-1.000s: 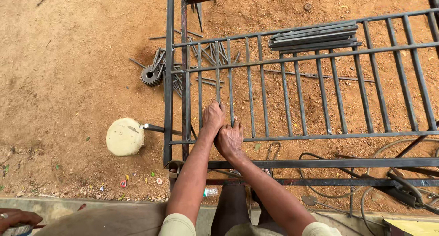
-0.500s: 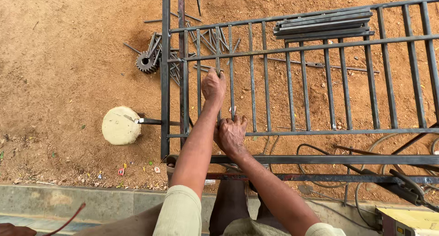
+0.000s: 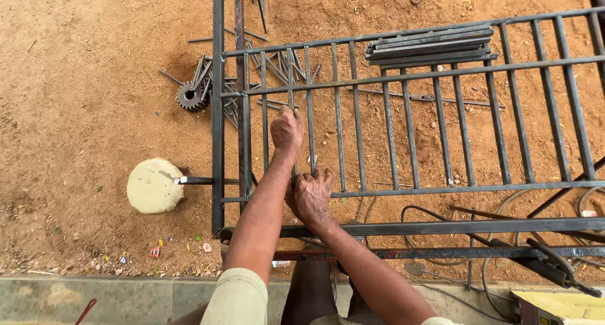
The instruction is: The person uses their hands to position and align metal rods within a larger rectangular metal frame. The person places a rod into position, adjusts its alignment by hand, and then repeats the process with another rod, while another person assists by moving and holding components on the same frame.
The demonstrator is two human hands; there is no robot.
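A dark steel grille frame (image 3: pixel 403 76) with many upright bars lies flat over sandy ground. My left hand (image 3: pixel 287 130) is closed around one thin upright bar (image 3: pixel 291 79) near the frame's left end, well up its length. My right hand (image 3: pixel 310 196) grips the lower ends of that bar and its neighbour where they meet the lower cross rail (image 3: pixel 441 189). Both forearms reach out from the bottom of the view.
A round pale concrete block (image 3: pixel 154 186) on a short steel stub sits left of the frame. A toothed gear (image 3: pixel 189 97) and loose rods lie at upper left. Stacked flat bars (image 3: pixel 432 46) rest on the grille. Cables (image 3: pixel 435 215) and a yellow machine (image 3: pixel 561 306) are at lower right.
My left hand has slid up the thin bar, away from my right hand. My right hand has stayed at the lower rail. The view has shifted slightly.
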